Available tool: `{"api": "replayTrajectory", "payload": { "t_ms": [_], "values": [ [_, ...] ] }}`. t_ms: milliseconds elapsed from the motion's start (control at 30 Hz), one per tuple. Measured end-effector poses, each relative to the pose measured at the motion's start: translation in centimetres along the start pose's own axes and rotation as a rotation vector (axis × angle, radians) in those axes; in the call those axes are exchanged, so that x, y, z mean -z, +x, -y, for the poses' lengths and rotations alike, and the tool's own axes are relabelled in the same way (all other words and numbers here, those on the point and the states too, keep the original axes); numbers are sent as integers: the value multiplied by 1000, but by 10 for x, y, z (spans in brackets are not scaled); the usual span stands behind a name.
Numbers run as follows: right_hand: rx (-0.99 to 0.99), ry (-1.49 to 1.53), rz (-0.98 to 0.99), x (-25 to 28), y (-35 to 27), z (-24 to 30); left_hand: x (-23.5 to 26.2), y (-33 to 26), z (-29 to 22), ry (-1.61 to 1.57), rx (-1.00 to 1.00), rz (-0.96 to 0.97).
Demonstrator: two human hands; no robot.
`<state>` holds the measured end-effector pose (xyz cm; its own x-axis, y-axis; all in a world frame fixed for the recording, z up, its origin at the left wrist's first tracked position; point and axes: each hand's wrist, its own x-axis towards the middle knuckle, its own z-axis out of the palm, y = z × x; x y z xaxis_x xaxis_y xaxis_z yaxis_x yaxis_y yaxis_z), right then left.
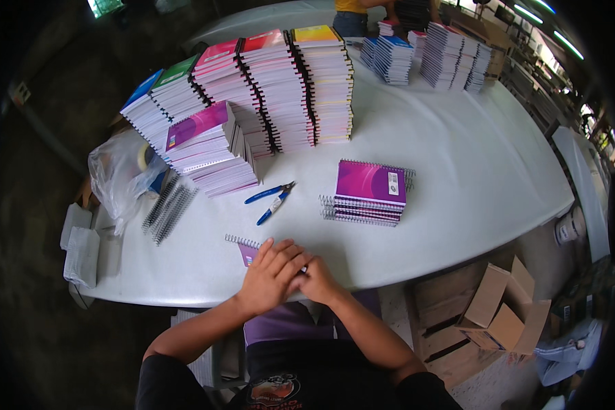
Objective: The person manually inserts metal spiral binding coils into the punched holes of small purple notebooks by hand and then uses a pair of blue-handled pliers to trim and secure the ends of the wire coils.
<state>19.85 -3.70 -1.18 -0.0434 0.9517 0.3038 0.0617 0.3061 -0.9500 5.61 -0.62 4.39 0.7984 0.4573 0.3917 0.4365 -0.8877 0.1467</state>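
Note:
A purple spiral notebook (247, 255) lies at the table's front edge, mostly hidden beneath my hands. Its wire coil (239, 240) sticks out past the cover on the left. My left hand (273, 273) is curled over the notebook, fingers close together. Beside it, my right hand (316, 279) grips the notebook's right side, its fingertips partly covered by the left hand. Blue-handled cutting pliers (263, 195) rest on the table just beyond. To their right stands a short pile of purple notebooks (369, 183), with coil ends projecting on both sides.
Tall stacks of notebooks (273, 89) with coloured covers fill the back left, with a pile of purple-covered ones (208, 154) before them. Loose wire coils (169, 210) lie by a clear plastic bag (116, 171). An open carton (502, 311) sits below right. Another person (352, 20) stands at the far side.

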Motion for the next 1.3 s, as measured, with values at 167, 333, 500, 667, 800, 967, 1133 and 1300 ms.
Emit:
{"api": "replayTrajectory", "payload": {
  "t_ms": [167,333,500,667,800,967,1133,1300],
  "values": [
    [-74,52,9,-1,3,5,27,17,9,-235,42,48],
    [-185,70,11,3,5,21,41,28,13,-143,25,51],
    [-259,-87,71,3,5,28,53,35,12,-174,37,194],
    [-167,14,6,-1,4,22,51,36,10,-209,52,211],
    [-196,-81,28,0,4,18,45,38,9,-50,-76,140],
    [-294,-30,78,5,4,21,53,48,7,-55,-81,162],
    [-81,149,-51,17,-3,29,64,64,-7,-79,20,97],
    [-39,-63,83,47,-16,47,57,76,-19,-282,-48,149]
  ]
}}
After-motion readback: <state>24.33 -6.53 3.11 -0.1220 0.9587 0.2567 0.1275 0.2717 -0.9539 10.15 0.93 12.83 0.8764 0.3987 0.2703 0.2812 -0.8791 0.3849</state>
